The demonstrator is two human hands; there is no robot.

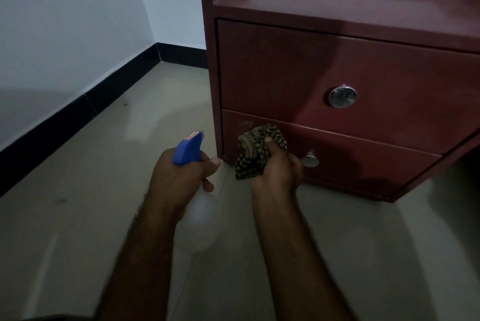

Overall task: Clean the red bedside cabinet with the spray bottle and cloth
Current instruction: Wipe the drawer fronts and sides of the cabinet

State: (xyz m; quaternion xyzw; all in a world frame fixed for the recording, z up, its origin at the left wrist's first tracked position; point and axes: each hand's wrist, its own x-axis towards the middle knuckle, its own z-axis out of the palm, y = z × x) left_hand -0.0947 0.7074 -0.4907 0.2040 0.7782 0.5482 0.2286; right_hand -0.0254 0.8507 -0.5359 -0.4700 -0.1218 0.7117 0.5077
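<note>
Your left hand (181,178) gripped the spray bottle (193,191); your right hand (278,167) held the patterned cloth (255,150) bunched against the red bedside cabinet's (285,74) lower drawer (350,154).

2 bare forearms in shot, no sleeves, left hand (181,175) and right hand (278,170) ungloved, short nails.

Pale tiled floor (389,255), grout lines visible. White wall (65,22) at left, meeting in a corner. Black skirting (78,110) along the wall base.

A pale tiled floor (78,217) carries the red cabinet (337,113).
</note>
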